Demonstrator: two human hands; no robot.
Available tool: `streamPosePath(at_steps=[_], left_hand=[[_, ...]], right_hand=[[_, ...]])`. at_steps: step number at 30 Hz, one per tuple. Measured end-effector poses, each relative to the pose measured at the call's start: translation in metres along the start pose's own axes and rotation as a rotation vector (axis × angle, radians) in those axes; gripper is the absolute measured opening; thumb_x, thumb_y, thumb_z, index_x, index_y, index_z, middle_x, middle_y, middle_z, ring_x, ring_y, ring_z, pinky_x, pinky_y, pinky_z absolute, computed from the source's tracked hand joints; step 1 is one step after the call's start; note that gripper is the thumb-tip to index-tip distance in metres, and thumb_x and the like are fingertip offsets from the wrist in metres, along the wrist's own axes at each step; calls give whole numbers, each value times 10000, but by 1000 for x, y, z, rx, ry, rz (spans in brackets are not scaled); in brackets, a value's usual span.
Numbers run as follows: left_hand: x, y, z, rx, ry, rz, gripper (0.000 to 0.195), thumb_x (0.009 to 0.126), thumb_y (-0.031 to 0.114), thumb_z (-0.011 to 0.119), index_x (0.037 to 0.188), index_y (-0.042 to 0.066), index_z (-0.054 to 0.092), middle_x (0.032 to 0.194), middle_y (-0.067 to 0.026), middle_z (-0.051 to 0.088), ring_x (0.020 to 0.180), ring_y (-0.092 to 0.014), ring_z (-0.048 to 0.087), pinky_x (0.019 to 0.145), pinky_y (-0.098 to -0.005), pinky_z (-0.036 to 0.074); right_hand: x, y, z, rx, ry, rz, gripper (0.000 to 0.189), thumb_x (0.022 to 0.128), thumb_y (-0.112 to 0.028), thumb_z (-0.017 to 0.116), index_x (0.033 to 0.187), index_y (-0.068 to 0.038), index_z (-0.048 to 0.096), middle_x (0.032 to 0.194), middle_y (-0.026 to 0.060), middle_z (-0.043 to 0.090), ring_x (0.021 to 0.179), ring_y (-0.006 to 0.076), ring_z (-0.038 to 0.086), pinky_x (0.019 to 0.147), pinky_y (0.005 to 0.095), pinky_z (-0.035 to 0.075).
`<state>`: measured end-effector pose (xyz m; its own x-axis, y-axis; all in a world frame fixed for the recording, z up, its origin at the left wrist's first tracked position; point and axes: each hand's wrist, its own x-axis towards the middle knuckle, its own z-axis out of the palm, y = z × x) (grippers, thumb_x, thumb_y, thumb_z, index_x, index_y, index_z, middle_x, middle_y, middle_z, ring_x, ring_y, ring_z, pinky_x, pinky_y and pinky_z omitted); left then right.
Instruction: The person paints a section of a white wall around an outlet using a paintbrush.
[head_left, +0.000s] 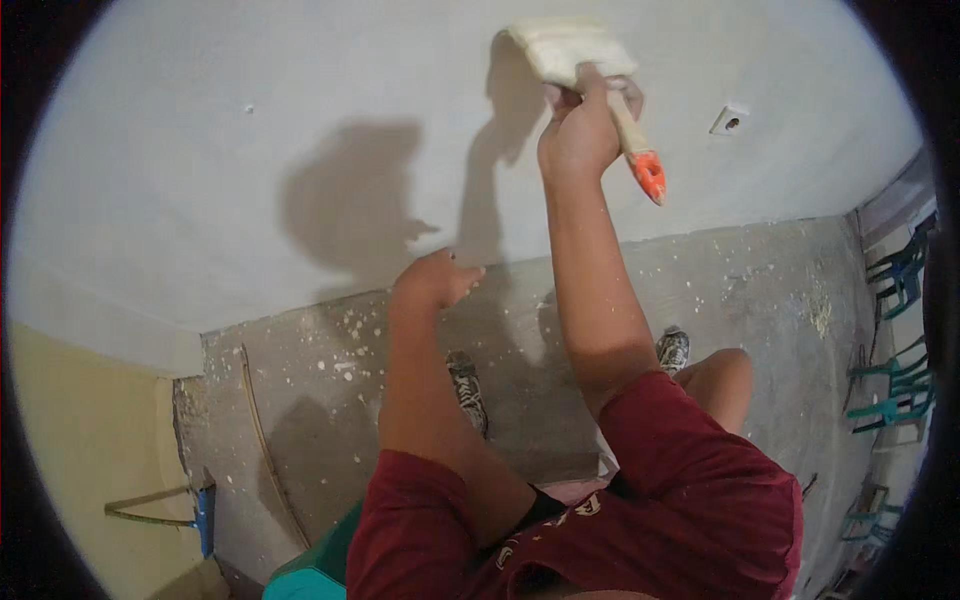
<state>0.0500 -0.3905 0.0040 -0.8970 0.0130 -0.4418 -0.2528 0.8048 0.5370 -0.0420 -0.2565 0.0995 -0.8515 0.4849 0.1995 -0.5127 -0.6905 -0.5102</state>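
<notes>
My right hand (585, 124) grips a wide flat paintbrush (574, 49) where the handle meets the head. The brush has thick cream bristles pointing up and a pale handle with a paint-smeared orange end. It is held at the white wall (360, 60); whether the bristles touch the surface cannot be told. My left hand (439, 277) hangs lower and to the left, near the foot of the wall. Nothing shows in it, and its fingers are loosely bent with some apart. Shadows of my head, arm and brush fall on the wall.
A power socket (729, 120) sits in the wall at right. Paint spatters mark the grey floor (525, 405). A thin stick (262, 442) and a blue-headed tool (204, 517) are at left, a teal plastic object (307, 577) beside me. Green chairs (892, 397) stand far right.
</notes>
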Motion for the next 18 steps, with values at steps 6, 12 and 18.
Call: streamPosePath(at_steps=[6,12,18], left_hand=[[19,-15,10,7,42,-3,752,717,499,577,1203,-59,445,1206,-245,477,1123,-324,477,946,-368,360],[24,1,18,36,26,28,738,718,503,572,1203,-41,455,1189,-243,491,1119,-332,478,940,-371,365],[14,-8,8,5,41,-49,733,708,495,578,1204,-32,460,1187,-238,496,1112,-341,481,940,-371,364]], right_hand=[[-9,94,-129,-336,35,25,371,812,-37,526,1125,-99,337,1033,89,493,882,201,545,684,319,486],[-20,116,-202,-348,294,211,397,800,19,484,1154,-111,361,1071,90,496,950,236,536,762,379,504],[-14,44,-65,-145,96,63,291,787,15,520,980,-118,347,961,67,492,876,183,529,668,347,487]])
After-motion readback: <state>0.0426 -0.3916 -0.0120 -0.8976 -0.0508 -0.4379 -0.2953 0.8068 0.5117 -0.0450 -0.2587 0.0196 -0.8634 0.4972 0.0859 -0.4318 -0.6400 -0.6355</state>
